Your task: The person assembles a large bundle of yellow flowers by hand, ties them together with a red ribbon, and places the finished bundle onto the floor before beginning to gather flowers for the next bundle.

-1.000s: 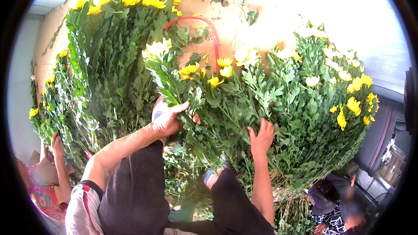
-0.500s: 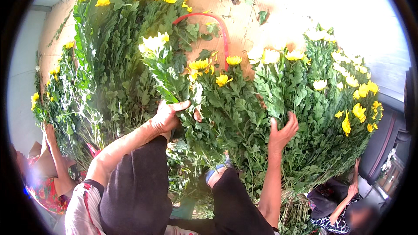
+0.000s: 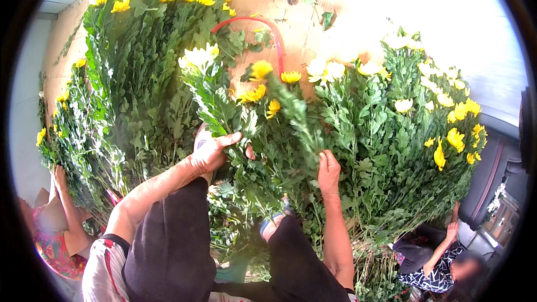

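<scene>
Yellow chrysanthemums on long leafy stems lie all around my hands. My left hand (image 3: 211,152) is closed around a bunch of chrysanthemums (image 3: 204,92), its pale yellow heads level at the top and pointing away from me. To its right, my right hand (image 3: 329,172) pinches a single chrysanthemum stem (image 3: 295,116). That stem leans up and left, blurred by motion, with its yellow head (image 3: 261,70) just right of the bunch. Beneath both hands, more loose chrysanthemums (image 3: 251,96) lie with their heads away from me.
A large pile of chrysanthemums (image 3: 151,67) stands at left, another (image 3: 403,134) at right. A red curved band (image 3: 274,28) rests on the cardboard (image 3: 302,0) at the back. People sit at lower left (image 3: 61,235) and lower right (image 3: 433,263). My knees are below my hands.
My right hand has gone from open over the right-hand stems to closed on one chrysanthemum and moved left toward the bunch. My left hand keeps its hold.
</scene>
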Tool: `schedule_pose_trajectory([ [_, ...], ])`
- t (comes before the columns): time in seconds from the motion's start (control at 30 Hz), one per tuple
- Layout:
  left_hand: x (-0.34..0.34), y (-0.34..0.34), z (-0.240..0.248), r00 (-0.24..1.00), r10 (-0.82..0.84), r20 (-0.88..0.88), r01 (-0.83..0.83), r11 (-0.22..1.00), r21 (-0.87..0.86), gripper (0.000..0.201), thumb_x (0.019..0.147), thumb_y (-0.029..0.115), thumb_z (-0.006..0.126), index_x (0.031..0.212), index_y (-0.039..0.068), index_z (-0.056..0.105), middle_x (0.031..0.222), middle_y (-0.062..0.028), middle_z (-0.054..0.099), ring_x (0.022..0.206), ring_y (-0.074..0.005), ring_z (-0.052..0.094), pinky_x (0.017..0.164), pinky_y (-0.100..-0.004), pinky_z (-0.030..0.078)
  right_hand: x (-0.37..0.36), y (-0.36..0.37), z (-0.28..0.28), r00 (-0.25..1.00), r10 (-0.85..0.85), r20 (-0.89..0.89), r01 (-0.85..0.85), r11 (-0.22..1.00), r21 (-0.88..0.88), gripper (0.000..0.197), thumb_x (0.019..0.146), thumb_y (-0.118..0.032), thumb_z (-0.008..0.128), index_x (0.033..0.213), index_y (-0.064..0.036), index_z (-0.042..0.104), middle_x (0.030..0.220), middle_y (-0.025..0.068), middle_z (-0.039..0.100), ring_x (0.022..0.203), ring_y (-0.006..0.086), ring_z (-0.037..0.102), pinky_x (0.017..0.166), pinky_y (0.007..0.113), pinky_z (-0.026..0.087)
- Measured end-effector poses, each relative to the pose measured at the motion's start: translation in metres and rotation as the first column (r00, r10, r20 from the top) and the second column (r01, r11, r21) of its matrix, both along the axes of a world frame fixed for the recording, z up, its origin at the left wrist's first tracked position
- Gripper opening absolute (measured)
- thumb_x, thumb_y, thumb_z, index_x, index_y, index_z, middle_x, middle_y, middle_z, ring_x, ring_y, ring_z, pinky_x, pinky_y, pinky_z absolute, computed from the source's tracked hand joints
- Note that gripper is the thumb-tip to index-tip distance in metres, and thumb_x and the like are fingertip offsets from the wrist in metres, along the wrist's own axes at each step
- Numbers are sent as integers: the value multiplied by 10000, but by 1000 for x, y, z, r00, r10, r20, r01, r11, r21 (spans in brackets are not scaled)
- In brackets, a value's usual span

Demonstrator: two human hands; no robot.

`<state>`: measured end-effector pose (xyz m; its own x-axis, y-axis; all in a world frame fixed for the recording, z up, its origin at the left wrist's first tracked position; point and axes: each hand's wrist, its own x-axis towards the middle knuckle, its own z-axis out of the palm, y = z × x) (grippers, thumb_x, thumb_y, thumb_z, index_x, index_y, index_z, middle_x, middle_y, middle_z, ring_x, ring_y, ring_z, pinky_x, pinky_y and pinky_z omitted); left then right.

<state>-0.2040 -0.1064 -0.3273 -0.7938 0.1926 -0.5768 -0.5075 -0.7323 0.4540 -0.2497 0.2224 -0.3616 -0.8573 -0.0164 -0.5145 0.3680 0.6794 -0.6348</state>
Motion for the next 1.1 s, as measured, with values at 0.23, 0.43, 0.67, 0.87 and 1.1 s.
schedule_pose_trajectory([
  [0.23, 8, 0, -22, 996, -58, 62, 54, 996, 76, 394, 899, 315, 679, 1094, -17, 597, 853, -187, 699, 813, -318, 686, 792, -418, 542, 7, 20, -7, 806, -319, 498, 540, 740, -401, 259, 1024, -225, 495, 1012, 21, 574, 686, 40, 542, 555, 131, 475, 461, 273, 352],
  [0.43, 0, 3, -15, 989, -142, 40, 140, 989, 46, 284, 967, 288, 598, 1040, 16, 631, 901, -110, 696, 854, -245, 674, 820, -392, 545, 12, 31, -4, 726, -225, 650, 635, 584, -506, 226, 1004, -207, 488, 920, -22, 587, 640, 59, 524, 467, 127, 416, 433, 278, 298],
  [0.67, -22, 41, -32, 971, -193, 141, 187, 981, 58, 432, 956, 302, 639, 1309, 66, 560, 1216, -52, 657, 1095, -207, 626, 932, -408, 513, 24, -35, 39, 713, -123, 691, 627, 553, -549, 181, 927, -214, 574, 939, -39, 618, 607, -3, 451, 483, 111, 367, 451, 263, 275],
  [0.87, -30, 68, -43, 935, -230, 269, 253, 966, -53, 605, 902, 443, 675, 1325, 33, 538, 1275, -90, 614, 1134, -203, 582, 970, -391, 468, 23, -58, 39, 716, -165, 678, 622, 592, -512, 142, 978, -137, 523, 1004, -41, 625, 709, 28, 557, 518, 124, 455, 467, 272, 349],
  [1.1, -42, 72, -25, 969, -139, 203, 147, 989, -23, 741, 865, 558, 679, 1286, -28, 506, 1007, -98, 714, 965, -195, 652, 942, -343, 463, 27, -73, 43, 972, 232, 39, -219, 954, -204, 340, 982, -250, 556, 1191, 17, 560, 899, 172, 635, 815, 218, 577, 789, 326, 476],
])
